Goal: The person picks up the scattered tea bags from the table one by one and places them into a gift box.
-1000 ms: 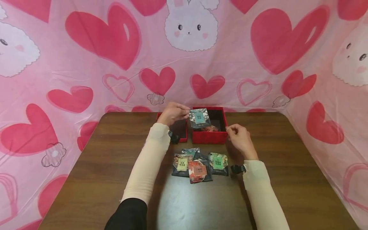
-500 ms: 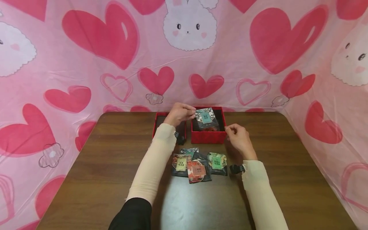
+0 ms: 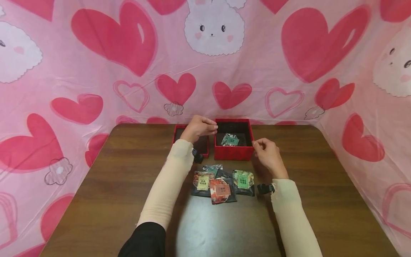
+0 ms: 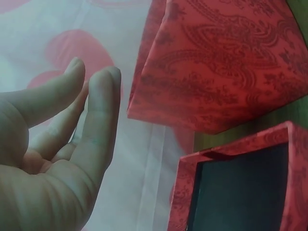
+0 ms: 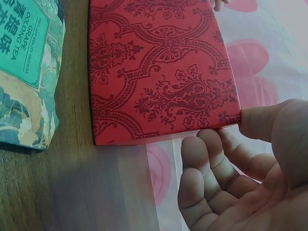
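A patterned red box (image 3: 233,154), open at the top, stands at the table's back. A teal tea sachet (image 3: 229,140) lies inside it, lower part hidden by the front wall. Beside the box's left rim is my left hand (image 3: 200,127), holding nothing; in the left wrist view its thumb and forefinger (image 4: 103,101) are apart. My right hand (image 3: 267,151) pinches the box's front right corner, the thumb (image 5: 260,122) at the edge in the right wrist view. On the table in front lie a yellow-label sachet (image 3: 203,184), a red-label sachet (image 3: 221,191) and a green-label sachet (image 3: 243,182).
Left of the box lies the red box lid (image 4: 185,192), dark inside, partly hidden by the left hand in the head view. Another teal sachet (image 3: 214,167) lies behind the front ones. A pink heart-print cloth (image 3: 260,64) hangs behind the wooden table (image 3: 128,200).
The left hand moved the teal sachet right over the box and let go. It dropped inside, and the hand stayed at the left rim. The right hand kept its place at the corner.
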`<state>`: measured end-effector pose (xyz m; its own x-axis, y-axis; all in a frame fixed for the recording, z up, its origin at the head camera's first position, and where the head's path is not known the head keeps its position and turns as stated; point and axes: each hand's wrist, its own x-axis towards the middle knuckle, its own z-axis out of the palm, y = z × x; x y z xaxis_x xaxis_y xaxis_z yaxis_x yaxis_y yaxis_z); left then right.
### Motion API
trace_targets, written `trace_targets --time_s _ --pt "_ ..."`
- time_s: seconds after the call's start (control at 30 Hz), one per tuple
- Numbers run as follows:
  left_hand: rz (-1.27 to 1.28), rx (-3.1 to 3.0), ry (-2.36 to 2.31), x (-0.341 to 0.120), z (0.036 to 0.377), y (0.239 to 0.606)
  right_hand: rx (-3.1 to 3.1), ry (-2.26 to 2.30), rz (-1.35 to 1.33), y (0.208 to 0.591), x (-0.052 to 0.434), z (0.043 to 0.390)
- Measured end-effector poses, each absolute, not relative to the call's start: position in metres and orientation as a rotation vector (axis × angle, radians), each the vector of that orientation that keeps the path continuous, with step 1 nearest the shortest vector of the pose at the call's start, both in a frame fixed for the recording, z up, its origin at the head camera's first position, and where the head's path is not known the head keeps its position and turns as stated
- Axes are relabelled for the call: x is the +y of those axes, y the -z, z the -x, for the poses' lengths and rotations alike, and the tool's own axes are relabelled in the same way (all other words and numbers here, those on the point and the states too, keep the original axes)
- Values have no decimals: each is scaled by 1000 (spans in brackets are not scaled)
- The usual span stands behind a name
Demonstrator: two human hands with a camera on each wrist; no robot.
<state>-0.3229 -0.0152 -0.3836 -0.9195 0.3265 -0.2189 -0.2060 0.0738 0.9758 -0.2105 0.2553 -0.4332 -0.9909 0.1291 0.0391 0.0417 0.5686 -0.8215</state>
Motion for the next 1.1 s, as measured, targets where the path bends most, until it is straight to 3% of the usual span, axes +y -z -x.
trace_targets --time_s 1.1 --pt "-117 2106 -1749 -65 292 394 -2707 -1439 197 433 254 209"
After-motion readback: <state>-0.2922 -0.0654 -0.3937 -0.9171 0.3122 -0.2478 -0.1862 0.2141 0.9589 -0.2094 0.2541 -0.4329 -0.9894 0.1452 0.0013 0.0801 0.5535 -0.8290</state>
